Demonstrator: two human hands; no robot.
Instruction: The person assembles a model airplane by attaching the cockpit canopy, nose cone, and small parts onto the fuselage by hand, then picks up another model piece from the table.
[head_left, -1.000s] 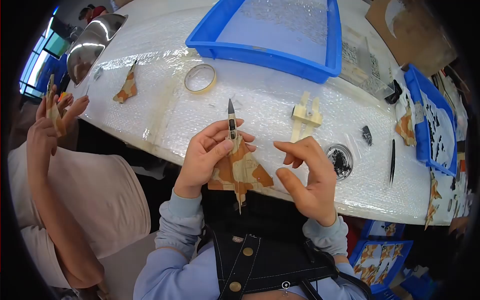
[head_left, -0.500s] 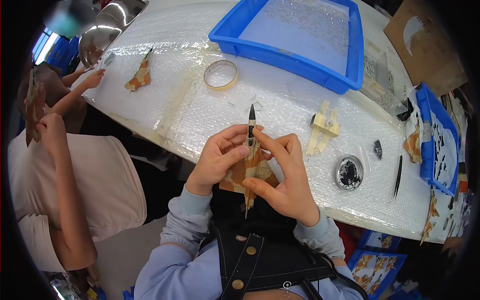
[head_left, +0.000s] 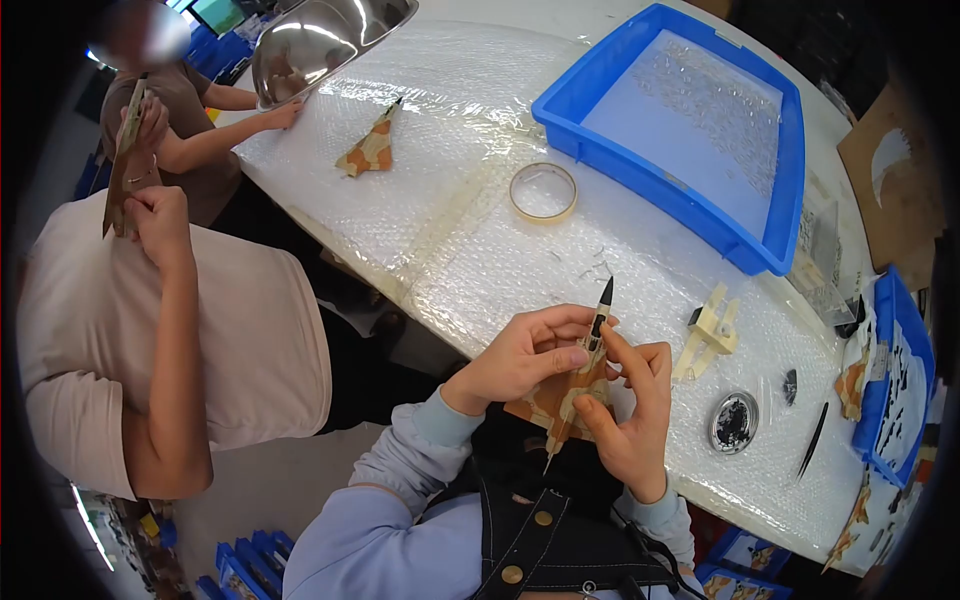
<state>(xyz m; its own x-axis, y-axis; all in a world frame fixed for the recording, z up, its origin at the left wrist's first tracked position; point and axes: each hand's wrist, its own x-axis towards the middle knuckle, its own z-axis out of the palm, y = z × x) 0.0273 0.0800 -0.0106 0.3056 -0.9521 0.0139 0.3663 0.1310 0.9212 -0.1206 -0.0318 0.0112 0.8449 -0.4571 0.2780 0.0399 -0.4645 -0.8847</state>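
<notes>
A model jet (head_left: 570,393) in tan and orange camouflage, with a black nose, is held near the table's front edge, nose pointing up and slightly right. My left hand (head_left: 530,358) grips it from the left, thumb on the body behind the cockpit. On the other side, my right hand (head_left: 635,415) has its index finger by the cockpit and its thumb on the rear body. To the right lie a cream stand (head_left: 708,333), a round dish of small black parts (head_left: 733,422), and black tweezers (head_left: 812,440).
A large blue tray (head_left: 680,210) holds small clear parts. Nearby are a tape roll (head_left: 543,192), another model jet (head_left: 370,150) and a metal bowl (head_left: 320,50). At left, one person (head_left: 220,330) holds a model; another reaches toward the bowl. A second blue tray (head_left: 895,380) stands right.
The view has turned, so the table contents appear shifted. My right hand, earlier apart from the jet, has come onto it. A second person at left has come more into view.
</notes>
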